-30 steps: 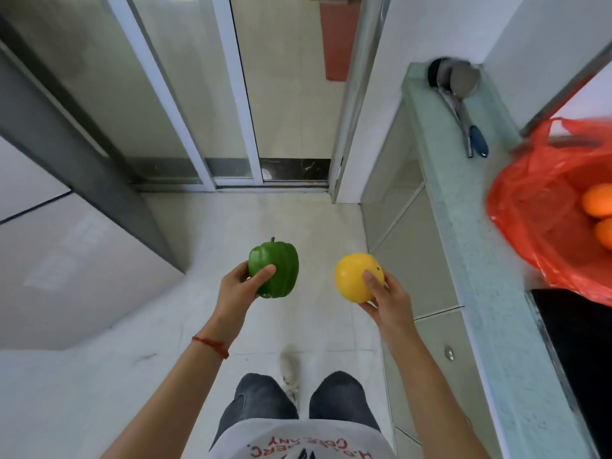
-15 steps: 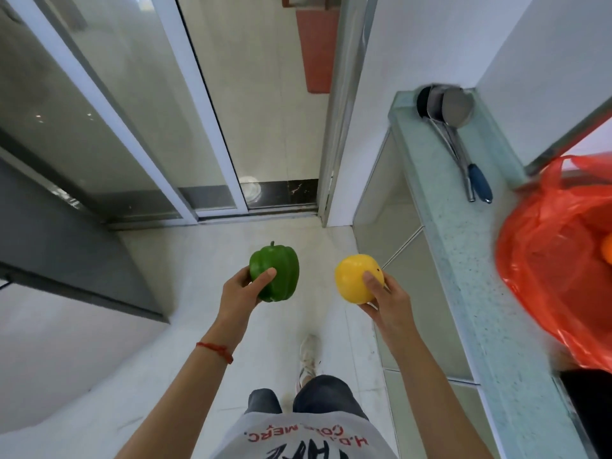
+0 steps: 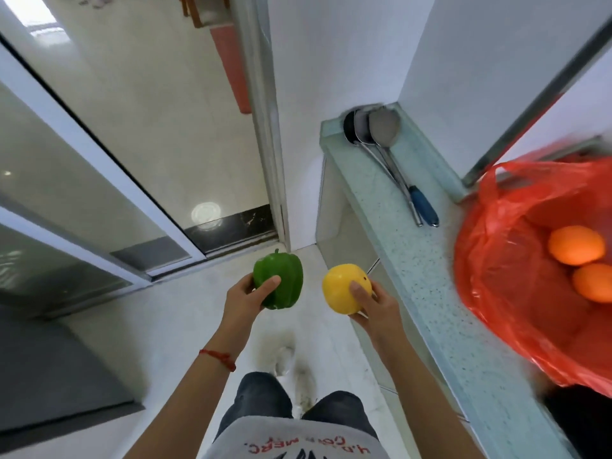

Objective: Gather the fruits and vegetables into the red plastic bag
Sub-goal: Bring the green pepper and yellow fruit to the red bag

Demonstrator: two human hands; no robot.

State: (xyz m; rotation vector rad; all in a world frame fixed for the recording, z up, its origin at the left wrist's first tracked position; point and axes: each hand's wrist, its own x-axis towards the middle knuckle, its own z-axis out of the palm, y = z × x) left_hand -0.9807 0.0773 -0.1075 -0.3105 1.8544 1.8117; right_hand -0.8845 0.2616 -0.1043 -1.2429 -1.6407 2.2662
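The left hand [image 3: 245, 298] gripped a pepper [image 3: 281, 281] and the right hand [image 3: 376, 306] cupped a yellow fruit [image 3: 342, 288], both carried free of the surface [image 3: 427, 293] toward the bag [image 3: 516, 293] lying open, right of the right hand.

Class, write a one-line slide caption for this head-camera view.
Left hand holds a green pepper, right hand a yellow fruit, beside the red bag.

It looked like a home kitchen: ladles [image 3: 384, 127] lay on a speckled stone surface [image 3: 427, 293] beside sliding glass doors [image 3: 99, 180].
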